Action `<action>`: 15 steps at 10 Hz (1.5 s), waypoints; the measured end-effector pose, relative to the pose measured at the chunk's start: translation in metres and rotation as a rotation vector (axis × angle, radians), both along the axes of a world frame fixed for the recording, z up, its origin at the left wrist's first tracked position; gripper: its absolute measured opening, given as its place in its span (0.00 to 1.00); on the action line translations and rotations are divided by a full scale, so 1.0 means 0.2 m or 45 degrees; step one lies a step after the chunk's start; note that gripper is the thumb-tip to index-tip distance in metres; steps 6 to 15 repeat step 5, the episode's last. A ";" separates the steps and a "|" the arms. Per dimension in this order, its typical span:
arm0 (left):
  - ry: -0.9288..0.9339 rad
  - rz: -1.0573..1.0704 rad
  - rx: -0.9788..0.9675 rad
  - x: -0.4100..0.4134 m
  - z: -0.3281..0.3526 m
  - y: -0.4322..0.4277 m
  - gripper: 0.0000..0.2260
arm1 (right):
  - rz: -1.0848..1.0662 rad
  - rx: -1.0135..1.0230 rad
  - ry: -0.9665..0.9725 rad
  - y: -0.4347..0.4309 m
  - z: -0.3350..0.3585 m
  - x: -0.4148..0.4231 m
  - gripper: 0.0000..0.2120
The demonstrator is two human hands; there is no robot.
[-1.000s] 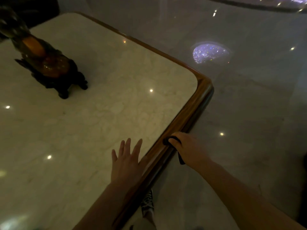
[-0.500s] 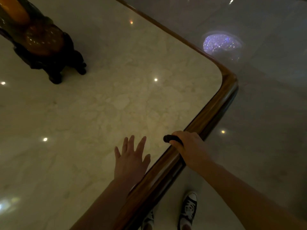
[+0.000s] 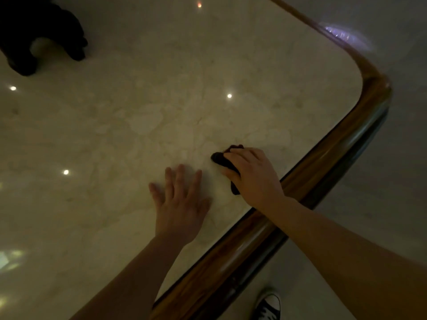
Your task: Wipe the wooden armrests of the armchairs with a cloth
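- Right hand [image 3: 253,173]: grip curled over a dark cloth [image 3: 225,162], fingers bent and pressing it onto the marble tabletop [image 3: 138,125], just inside the wooden edge [image 3: 323,162].
- Left hand [image 3: 181,204]: grip spread flat, palm down on the tabletop, holding nothing, just beside the cloth.
- Dark ornament [image 3: 39,33]: stands at far left, well apart.
- Sneaker [image 3: 269,307]: on the floor below the edge.
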State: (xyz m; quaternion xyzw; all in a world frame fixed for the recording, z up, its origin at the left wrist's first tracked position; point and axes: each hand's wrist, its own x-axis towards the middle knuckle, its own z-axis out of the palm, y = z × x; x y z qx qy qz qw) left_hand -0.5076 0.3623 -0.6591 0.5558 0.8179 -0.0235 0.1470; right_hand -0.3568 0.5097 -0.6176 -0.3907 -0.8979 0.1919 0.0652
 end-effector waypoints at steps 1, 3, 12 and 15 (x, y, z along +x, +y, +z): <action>0.021 0.012 0.028 0.01 -0.05 -0.02 0.32 | 0.022 -0.110 -0.272 -0.01 -0.10 0.03 0.34; 0.000 0.004 -0.049 -0.01 -0.02 -0.01 0.32 | 0.111 -0.127 -0.494 0.02 -0.10 0.00 0.43; -0.034 0.028 -0.105 -0.03 0.13 0.03 0.33 | 0.055 -0.072 -0.300 0.01 0.10 0.00 0.37; -0.034 0.028 -0.105 -0.03 0.13 0.03 0.33 | 0.055 -0.072 -0.300 0.01 0.10 0.00 0.37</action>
